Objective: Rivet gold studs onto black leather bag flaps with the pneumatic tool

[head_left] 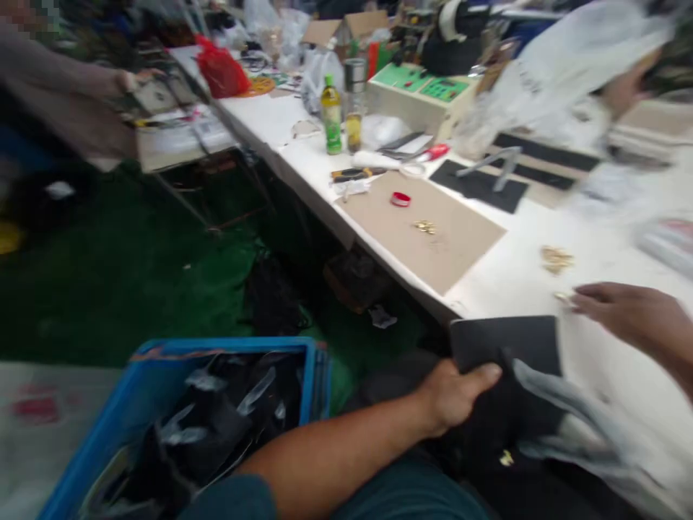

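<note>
My left hand [458, 397] grips the edge of a black sheet-like piece [506, 347], its thumb lying on top. A grey strap [563, 401] loops out from that piece, and a small gold fitting [507, 458] shows on the dark material below. Over the white table, my right hand [631, 310] is closed, thumb and finger pinching a small gold metal piece [563, 297]. Just beyond it lies a small heap of gold pieces [556, 258]. Motion blurs the fine detail.
A blue crate [311, 383] of black pieces stands at lower left. On the white table [281, 126] are a brown board [433, 245] with gold bits [425, 227], a red tape roll [401, 198], a green bottle [331, 115] and a machine [416, 94]. Another person's hand [144, 78] is at upper left.
</note>
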Tool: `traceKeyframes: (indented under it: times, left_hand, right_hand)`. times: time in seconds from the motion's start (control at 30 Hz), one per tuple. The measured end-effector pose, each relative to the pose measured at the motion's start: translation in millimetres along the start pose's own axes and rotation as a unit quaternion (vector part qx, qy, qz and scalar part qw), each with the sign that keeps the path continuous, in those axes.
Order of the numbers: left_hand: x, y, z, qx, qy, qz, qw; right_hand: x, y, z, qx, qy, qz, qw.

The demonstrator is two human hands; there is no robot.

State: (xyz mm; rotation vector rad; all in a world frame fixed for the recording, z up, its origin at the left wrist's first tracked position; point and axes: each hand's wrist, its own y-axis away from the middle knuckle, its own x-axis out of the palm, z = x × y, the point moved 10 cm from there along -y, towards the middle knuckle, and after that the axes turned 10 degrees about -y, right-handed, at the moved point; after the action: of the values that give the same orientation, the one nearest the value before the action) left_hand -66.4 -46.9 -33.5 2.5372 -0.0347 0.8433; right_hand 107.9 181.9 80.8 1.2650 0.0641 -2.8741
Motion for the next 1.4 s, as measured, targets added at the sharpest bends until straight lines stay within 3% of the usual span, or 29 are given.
traceKeyframes:
  times: [0.1, 0.17, 0.27, 0.33, 0.47, 0.6, 0.77, 0.97, 1.17, 1.4]
  left_hand:
    - [0.2, -1, -21, 0.020, 0.006, 0.011, 1.000]
    - [3.4, -7, -29, 0.022, -0.009, 0.024, 0.999]
    - [14.0, -12, -32, 0.019, -0.061, 0.050, 0.997]
    - [22.1, -12, -33, 0.025, -0.122, 0.059, 0.990]
    - [45.3, -8, -42, 0.065, -0.277, 0.076, 0.956]
    - [76.5, -1, -39, 0.080, -0.361, 0.118, 0.922]
    - [95.3, 3, -22, 0.071, -0.404, 0.124, 0.904]
    - [111.1, 9, -10, 0.068, -0.471, 0.143, 0.868]
    - [124.6, 13, -9, 0.089, -0.496, 0.137, 0.853]
    - [127.0, 16, -10, 0.115, -0.506, 0.130, 0.845]
  right_hand:
    - [-16, 12, -20, 0.042, -0.029, -0.004, 0.999]
    - [-28, 30, -23, 0.025, -0.134, -0.029, 0.990]
    - [-50, 76, -19, -0.011, -0.218, -0.101, 0.971]
    - [-60, 112, -19, 0.005, -0.247, -0.130, 0.960]
    - [-54, 167, -26, 0.085, -0.346, -0.084, 0.931]
    - [-49, 199, -33, 0.112, -0.380, -0.052, 0.917]
    - [-65, 223, -39, 0.065, -0.319, -0.084, 0.942]
    - [-79, 235, -55, 0.083, -0.340, -0.066, 0.934]
    - [-101, 242, -45, 0.065, -0.322, -0.082, 0.941]
    - [-90, 250, -52, 0.073, -0.299, -0.109, 0.945]
